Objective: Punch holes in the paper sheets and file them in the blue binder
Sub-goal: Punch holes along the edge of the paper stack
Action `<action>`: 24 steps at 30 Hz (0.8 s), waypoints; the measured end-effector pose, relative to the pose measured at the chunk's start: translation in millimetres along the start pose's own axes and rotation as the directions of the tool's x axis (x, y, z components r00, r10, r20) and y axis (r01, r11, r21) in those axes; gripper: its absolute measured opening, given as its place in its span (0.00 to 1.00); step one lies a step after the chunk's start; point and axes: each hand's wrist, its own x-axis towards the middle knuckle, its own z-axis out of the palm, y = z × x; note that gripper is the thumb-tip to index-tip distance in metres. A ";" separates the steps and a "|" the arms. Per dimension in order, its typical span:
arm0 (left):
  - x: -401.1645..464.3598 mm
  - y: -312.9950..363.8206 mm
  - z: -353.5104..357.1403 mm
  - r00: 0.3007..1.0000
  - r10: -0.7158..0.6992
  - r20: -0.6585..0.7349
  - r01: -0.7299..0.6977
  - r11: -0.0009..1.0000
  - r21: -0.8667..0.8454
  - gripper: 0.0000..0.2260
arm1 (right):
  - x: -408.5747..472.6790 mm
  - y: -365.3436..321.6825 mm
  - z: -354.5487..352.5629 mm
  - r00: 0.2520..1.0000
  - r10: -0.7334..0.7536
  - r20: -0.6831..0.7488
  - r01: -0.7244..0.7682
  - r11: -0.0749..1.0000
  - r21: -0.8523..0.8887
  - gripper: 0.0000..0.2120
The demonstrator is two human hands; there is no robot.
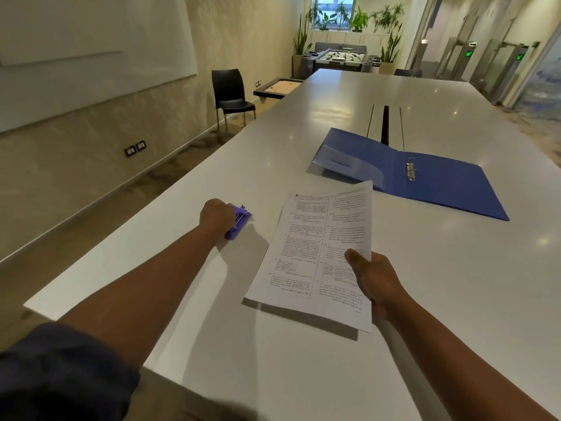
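Misalignment looks like the main risk from here. The paper sheets (pixel 315 253) are held by one edge only, in the right hand (pixel 375 281), thumb on top and fingers hidden underneath. The far end of the stack hangs free above the bench (pixel 303 375), with a shadow under its near edge. Fed into the punch (pixel 238 221) like that, the sheets could fan out or go in crooked, and the holes would then not line up with the rings (pixel 410 171) of the blue binder (pixel 440 183). Squaring the stack first would likely help.

A second risk lies with the punch itself. It sits close to the left edge of the bench, and the left hand (pixel 216 215) is closed over its near end, knuckles up. A push or pull at that angle might slide it toward the edge. A slip of the grip could also tip it.

The binder lies open and flat on the bench, well apart from both hands, beyond the sheets and to the right. Its left cover is slightly raised. No paper is on the rings, so filing has not begun, and punching itself appears not yet started.

Both arms are stretched forward. The left reaches out and slightly left to the punch. The right is bent a little less far out, holding the sheets between the punch and the binder.
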 end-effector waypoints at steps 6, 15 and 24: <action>-1.6 -9.8 9.0 0.993 0.090 0.081 -0.107 0.967 0.233 0.15 | -1.1 -3.5 -5.7 1.000 -0.021 -0.017 0.021 0.999 -0.028 0.11; -74.9 67.2 72.3 0.942 0.128 0.310 -0.005 0.930 -0.368 0.07 | -28.9 -13.2 -92.7 0.994 -0.014 -0.112 0.013 1.000 -0.004 0.12; -136.9 107.1 150.9 0.899 0.225 0.376 -0.070 0.921 -0.383 0.08 | -66.0 -11.3 -181.1 0.975 0.021 -0.220 -0.022 1.000 0.000 0.12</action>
